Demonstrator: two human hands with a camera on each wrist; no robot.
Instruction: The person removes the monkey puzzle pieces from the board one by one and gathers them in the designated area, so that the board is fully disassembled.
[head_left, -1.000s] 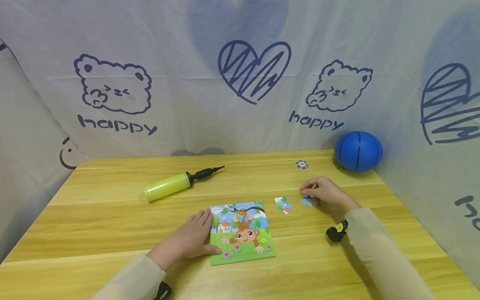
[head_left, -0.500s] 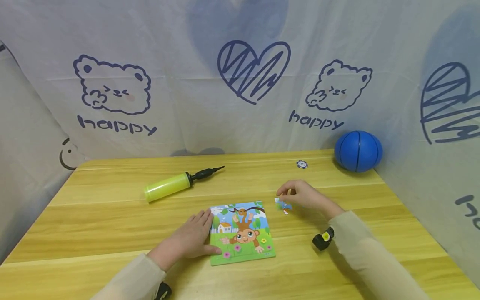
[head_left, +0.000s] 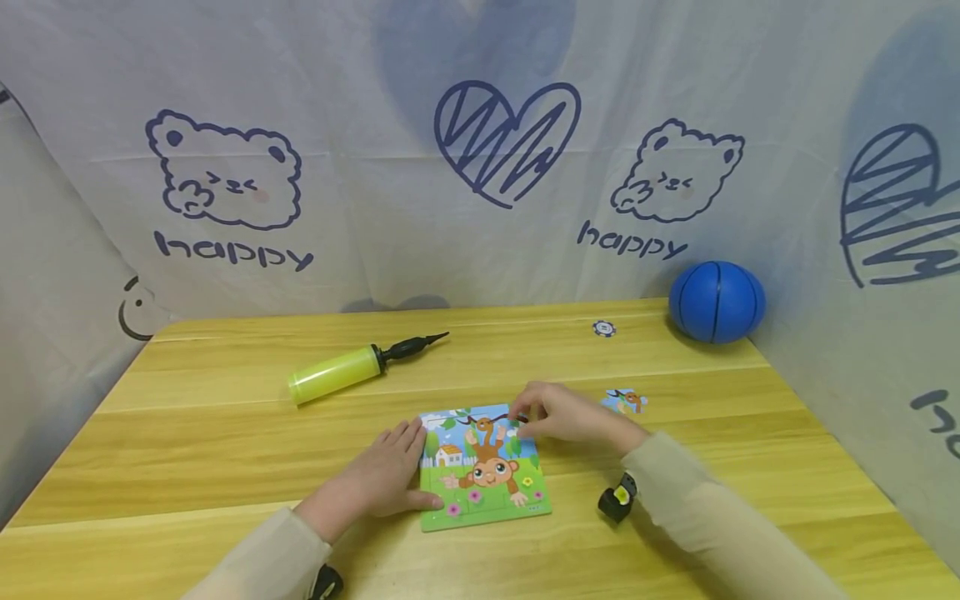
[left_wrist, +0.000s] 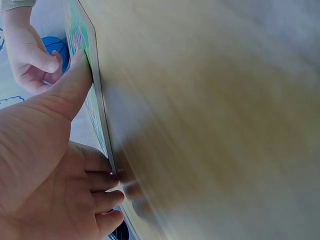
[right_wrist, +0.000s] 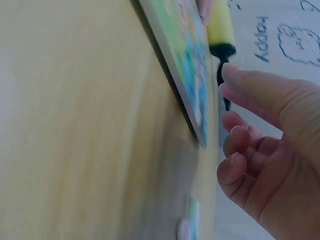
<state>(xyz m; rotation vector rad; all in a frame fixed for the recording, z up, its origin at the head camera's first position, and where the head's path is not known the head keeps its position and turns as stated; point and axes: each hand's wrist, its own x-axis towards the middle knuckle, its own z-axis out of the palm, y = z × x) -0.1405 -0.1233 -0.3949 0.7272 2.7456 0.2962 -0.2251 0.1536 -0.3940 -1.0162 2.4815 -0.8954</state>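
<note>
Puzzle board (head_left: pixel 483 468) lying at frame centre on the tabletop (head_left: pixel 225 433)
Left hand (head_left: pixel 378 482) is pressing its edge, grip spread; right hand (head_left: pixel 558 414) is hovering at its top corner, grip unclear

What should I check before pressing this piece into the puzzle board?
1. Board steadied: left hand rests flat against the left edge of the puzzle board. Ok.
2. Piece over its slot: right hand is at the board's upper right corner. Ok.
3. Piece held squarely: hidden under the fingers. Cannot tell.
4. Slot free: covered by the hand. Cannot tell.
5. Last loose piece within reach, on the table right of the board. Ok.
6. Pump and ball lie apart from the board. Ok.
</note>
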